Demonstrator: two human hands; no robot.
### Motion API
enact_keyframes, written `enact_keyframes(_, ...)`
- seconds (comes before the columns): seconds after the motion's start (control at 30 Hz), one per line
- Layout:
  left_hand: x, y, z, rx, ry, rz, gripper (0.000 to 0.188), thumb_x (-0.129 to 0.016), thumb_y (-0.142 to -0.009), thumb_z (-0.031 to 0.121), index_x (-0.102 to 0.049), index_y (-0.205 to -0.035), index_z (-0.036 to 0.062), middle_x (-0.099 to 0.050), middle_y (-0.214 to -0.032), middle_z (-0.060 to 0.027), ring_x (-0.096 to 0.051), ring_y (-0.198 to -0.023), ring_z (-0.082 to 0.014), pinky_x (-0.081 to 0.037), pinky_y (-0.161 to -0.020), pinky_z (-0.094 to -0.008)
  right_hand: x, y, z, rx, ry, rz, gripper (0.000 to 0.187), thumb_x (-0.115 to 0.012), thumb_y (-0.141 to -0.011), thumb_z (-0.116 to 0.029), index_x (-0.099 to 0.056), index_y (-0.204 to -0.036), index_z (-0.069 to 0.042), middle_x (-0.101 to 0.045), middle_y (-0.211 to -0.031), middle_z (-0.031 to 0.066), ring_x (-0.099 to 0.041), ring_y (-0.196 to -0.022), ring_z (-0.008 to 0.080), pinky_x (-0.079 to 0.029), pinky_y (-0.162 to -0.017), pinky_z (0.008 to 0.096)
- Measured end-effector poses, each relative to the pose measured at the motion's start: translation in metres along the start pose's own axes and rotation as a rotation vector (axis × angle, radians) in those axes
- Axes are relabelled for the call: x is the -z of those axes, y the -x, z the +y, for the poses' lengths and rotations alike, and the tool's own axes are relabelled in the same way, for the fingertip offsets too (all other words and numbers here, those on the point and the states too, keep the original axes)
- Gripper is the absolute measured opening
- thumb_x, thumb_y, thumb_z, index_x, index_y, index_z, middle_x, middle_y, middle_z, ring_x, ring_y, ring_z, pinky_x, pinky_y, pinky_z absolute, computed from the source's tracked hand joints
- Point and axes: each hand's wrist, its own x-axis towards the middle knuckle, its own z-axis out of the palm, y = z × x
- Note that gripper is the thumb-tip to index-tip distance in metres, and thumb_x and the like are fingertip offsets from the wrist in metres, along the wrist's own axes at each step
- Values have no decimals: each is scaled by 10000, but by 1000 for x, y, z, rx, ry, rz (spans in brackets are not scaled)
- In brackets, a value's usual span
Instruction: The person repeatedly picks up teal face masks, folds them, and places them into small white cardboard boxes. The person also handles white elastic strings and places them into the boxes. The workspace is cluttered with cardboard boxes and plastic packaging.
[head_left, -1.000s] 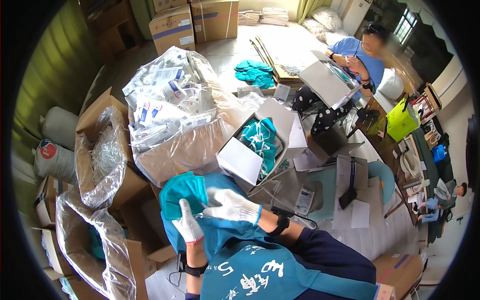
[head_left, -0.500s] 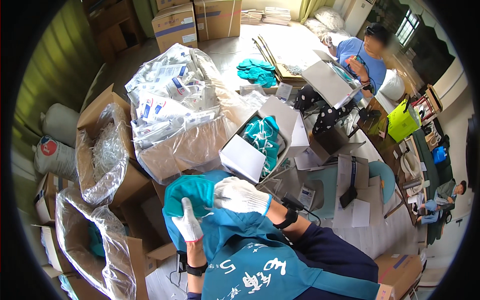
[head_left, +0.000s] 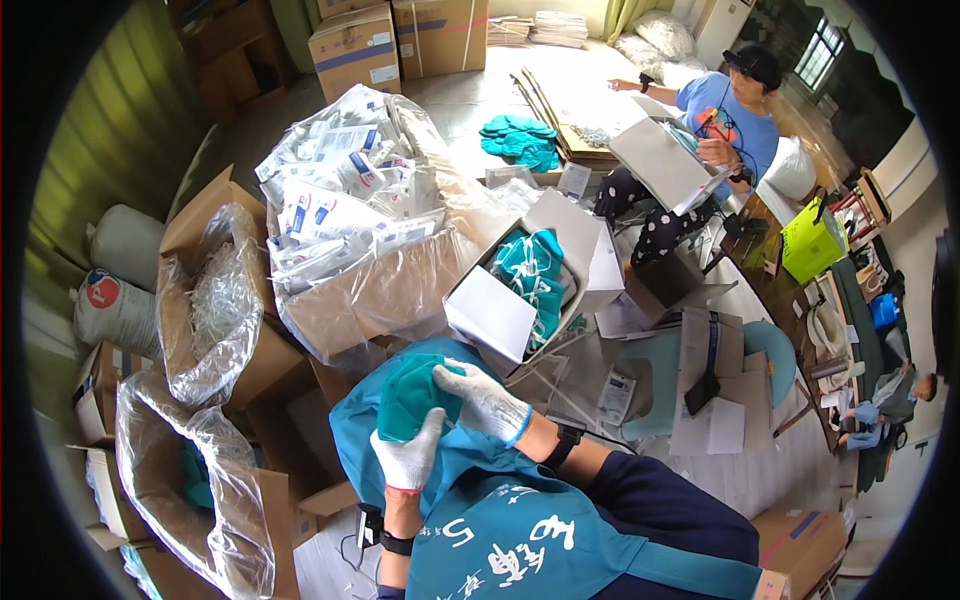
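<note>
A green face mask [head_left: 408,398] is held up over my lap between both gloved hands. My left hand [head_left: 410,452], in a white knit glove, grips the mask's lower edge with the thumb on its near face. At its upper right edge my right hand [head_left: 487,400], gloved the same way, pinches the mask. Beyond my hands, a white carton [head_left: 490,312] with open flaps holds a heap of green masks [head_left: 532,275] with white ear loops. My teal apron [head_left: 500,535] spreads beneath the hands.
A plastic-lined box [head_left: 340,320] of white packets stands ahead. To the left are a lined box of clear strips [head_left: 222,290] and another lined box [head_left: 265,510]. A person in blue [head_left: 735,120] sits far right with a carton; green masks [head_left: 520,140] lie on the far surface.
Both hands have come closer together, and the mask has moved right and slightly down, with its angle changed. Across the room, the seated person has stretched an arm out to the left.
</note>
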Motion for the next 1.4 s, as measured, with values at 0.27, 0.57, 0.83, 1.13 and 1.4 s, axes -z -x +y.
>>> enact_keyframes(0.27, 7, 1, -44, -126, -49, 301, 165, -597, -1001, 91, -617, -1125, -15, -653, -1060, -53, -587, -937, -127, -493, -841, -296, 6, 9, 7, -98, 216, 24, 398, -632, -990, -369, -599, -1258, -77, -661, -1068, 10, -608, -843, 79, -478, -674, 230)
enact_keyframes(0.57, 23, 0, -51, -46, 64, 484, 258, -611, -996, 91, -594, -1219, -35, -658, -1137, -72, -616, -1009, -154, -500, -902, -312, -10, 15, 11, -303, -132, -22, 328, -504, -1052, -364, -626, -992, -66, -427, -615, -68, -349, -459, 47, -314, -426, 214)
enact_keyframes(0.83, 38, -12, -103, -173, -19, 380, 189, -539, -979, -15, -584, -1162, -20, -630, -1091, -71, -594, -988, -153, -484, -910, -302, -41, 10, 0, -436, -627, -170, 437, -468, -1064, -363, -548, -1262, 19, -344, -620, -73, -314, -442, 26, -299, -383, 195)
enact_keyframes(1.13, 4, -44, -147, -342, -147, 421, 187, -508, -1034, 170, -542, -1174, 51, -568, -1016, -14, -531, -822, -95, -447, -680, -260, 17, -87, 17, 69, -348, 208, 267, -486, -1048, -316, -614, -988, -90, -360, -551, -73, -307, -386, 72, -258, -370, 245)
enact_keyframes(1.4, -1, -8, -124, 71, 38, 548, 219, -537, -1037, 356, -540, -1134, 160, -514, -905, 41, -428, -632, -52, -359, -514, -211, 41, -140, 45, 163, -5, 498, 255, -543, -938, -267, -681, -895, -57, -449, -524, -30, -392, -375, 107, -281, -349, 276)
